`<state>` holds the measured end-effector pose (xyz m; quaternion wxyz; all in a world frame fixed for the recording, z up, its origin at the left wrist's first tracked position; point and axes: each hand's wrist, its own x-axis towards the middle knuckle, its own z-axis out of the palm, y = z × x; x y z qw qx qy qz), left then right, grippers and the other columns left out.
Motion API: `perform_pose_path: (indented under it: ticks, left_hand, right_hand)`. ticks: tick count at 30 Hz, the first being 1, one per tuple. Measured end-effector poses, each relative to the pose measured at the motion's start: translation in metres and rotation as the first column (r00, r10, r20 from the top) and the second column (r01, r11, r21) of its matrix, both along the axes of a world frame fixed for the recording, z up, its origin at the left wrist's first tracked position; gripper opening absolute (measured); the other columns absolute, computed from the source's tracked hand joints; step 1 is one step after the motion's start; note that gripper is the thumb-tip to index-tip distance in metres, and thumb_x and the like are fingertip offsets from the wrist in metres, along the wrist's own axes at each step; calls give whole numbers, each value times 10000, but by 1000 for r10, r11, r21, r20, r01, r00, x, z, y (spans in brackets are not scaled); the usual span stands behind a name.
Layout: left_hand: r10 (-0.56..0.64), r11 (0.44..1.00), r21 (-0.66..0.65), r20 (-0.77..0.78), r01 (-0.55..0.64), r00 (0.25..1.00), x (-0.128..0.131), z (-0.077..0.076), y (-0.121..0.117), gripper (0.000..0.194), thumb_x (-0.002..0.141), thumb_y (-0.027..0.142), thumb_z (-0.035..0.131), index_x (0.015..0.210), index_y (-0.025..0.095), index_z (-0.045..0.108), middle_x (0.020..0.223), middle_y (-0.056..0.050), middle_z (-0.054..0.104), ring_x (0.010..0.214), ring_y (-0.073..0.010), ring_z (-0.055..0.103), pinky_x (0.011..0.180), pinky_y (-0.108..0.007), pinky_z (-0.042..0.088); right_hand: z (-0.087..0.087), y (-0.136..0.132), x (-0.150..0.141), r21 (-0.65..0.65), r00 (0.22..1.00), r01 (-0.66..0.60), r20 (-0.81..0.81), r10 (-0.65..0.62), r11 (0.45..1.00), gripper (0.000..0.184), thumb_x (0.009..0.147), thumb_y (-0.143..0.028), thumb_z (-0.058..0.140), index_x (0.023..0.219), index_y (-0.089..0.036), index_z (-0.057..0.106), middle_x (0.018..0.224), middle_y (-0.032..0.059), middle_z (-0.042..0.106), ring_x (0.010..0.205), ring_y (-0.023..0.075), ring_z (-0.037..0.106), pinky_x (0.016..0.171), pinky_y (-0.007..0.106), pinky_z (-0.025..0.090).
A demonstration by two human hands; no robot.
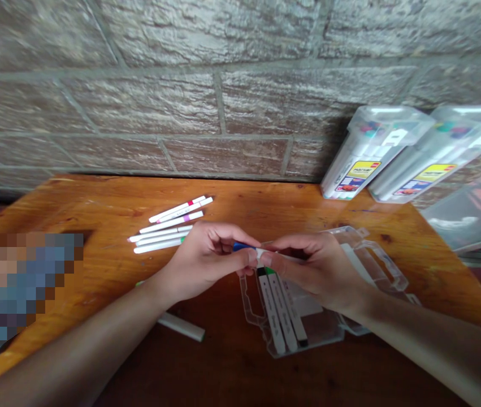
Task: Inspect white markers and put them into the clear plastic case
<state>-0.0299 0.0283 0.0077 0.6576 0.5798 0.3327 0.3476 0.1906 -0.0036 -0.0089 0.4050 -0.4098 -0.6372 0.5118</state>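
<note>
Both my hands meet over the middle of the wooden table [96, 198] and hold one white marker with a blue cap [248, 247]. My left hand [208, 257] pinches the blue cap end. My right hand [308, 265] grips the white barrel. Just below them lies an open clear plastic case [333, 330] with three white markers [282, 308] in it. Several white markers with coloured caps [170, 226] lie loose on the table to the left of my left hand. Another white marker [181, 326] lies under my left forearm.
Two closed clear marker cases [367, 155] [435, 158] lean against the stone-brick wall [223, 85] at the back right. More clear plastic [473, 220] lies at the right edge. A blurred-out patch [15, 288] covers the left side.
</note>
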Motion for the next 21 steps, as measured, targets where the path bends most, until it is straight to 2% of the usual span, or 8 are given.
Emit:
perform_pose_path:
  ticks: [10, 16, 21]
  left_hand:
    - [78, 997, 17, -11, -77, 997, 1, 4, 2, 67, 849, 165, 829, 902, 125, 822, 713, -52, 800, 586, -110, 702, 576, -172, 554]
    - [130, 991, 18, -21, -130, 991, 0, -2, 3, 122, 840, 235, 849, 911, 141, 817, 740, -56, 798, 639, -151, 736, 596, -211, 564]
    - [163, 987, -17, 14, -162, 987, -2, -6, 5, 108, 857, 242, 851, 920, 162, 813, 739, -26, 788, 634, -114, 724, 597, -174, 531]
  right_hand:
    - [5, 1, 1, 50, 997, 14, 69, -17, 999, 172, 979, -364, 751, 1018, -258, 880, 858, 6, 848, 713, 147, 733, 652, 248, 538]
    - [3, 2, 1, 32, 996, 25, 80, -27, 999, 224, 991, -393, 725, 1034, -226, 868, 907, 38, 848, 768, 186, 733, 689, 293, 542]
    - [6, 2, 0, 47, 995, 56, 74, -59, 997, 234, 968, -398, 742, 956, -196, 859, 798, 32, 811, 659, 156, 668, 608, 268, 494]
